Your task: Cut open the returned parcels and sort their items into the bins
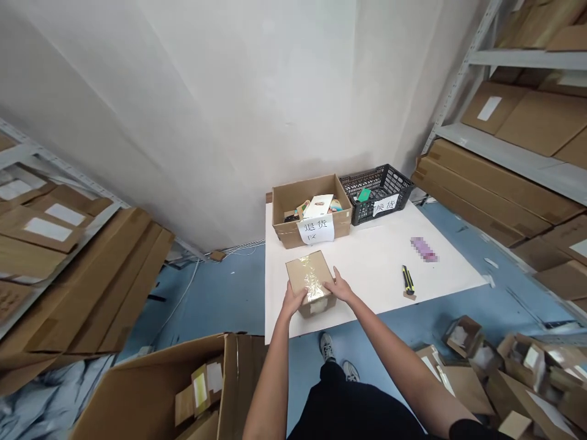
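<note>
A small taped cardboard box (305, 269) is at the near left part of the white table (367, 260). Shiny clear tape runs across its top. My left hand (293, 299) grips its left near side, thumb on top. On the right side my right hand (339, 286) grips it too, with the thumb over the top edge. The fingers beneath are partly hidden. To the right lies a yellow and black box cutter (408, 280) on a scrap of cardboard. I cannot tell whether the box touches the table.
Behind stand an open labelled carton (284, 232) of assorted items and a black plastic crate (398, 205) with a green thing inside. A big open carton (151, 373) holds boxes at lower left. Shelves (518, 153) of boxes flank both sides; opened cartons (518, 385) crowd the right floor.
</note>
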A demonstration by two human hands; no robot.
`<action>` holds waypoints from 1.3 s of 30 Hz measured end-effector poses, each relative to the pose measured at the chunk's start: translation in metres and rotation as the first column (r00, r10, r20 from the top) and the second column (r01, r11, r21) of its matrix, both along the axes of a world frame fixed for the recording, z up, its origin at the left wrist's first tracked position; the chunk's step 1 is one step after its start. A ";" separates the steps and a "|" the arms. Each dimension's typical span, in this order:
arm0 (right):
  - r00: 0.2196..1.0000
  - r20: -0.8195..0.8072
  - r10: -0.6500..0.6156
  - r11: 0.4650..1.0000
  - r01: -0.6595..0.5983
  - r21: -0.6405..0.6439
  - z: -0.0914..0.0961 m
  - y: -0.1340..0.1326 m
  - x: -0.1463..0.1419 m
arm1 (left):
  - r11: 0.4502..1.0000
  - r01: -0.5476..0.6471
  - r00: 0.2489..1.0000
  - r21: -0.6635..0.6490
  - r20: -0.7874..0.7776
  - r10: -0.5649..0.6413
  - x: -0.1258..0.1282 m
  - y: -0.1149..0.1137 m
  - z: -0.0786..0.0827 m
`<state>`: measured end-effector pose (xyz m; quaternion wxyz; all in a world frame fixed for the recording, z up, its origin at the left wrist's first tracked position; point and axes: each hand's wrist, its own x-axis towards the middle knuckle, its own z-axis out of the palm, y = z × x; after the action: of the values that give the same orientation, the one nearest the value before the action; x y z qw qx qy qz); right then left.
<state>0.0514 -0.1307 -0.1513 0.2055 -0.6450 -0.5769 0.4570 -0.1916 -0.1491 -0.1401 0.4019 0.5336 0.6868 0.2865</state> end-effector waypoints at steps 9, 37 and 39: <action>0.973 0.013 -0.229 0.925 0.213 0.314 0.018 0.020 0.047 | 0.962 0.103 0.988 0.253 0.088 -0.129 0.054 0.050 -0.004; 0.911 0.405 -0.082 0.990 0.027 0.139 -0.034 0.035 0.228 | 0.481 0.775 0.202 -0.410 -0.561 -0.803 0.166 0.254 -0.017; 0.902 0.412 -0.131 0.991 0.104 0.088 -0.052 0.034 0.265 | 0.496 0.753 0.190 -0.432 -0.579 -0.793 0.166 0.250 -0.015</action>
<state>0.3161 -0.0966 -0.2031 0.1255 -0.7543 -0.5819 0.2769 -0.0254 0.1011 -0.1550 0.1980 0.8578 0.4267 -0.2070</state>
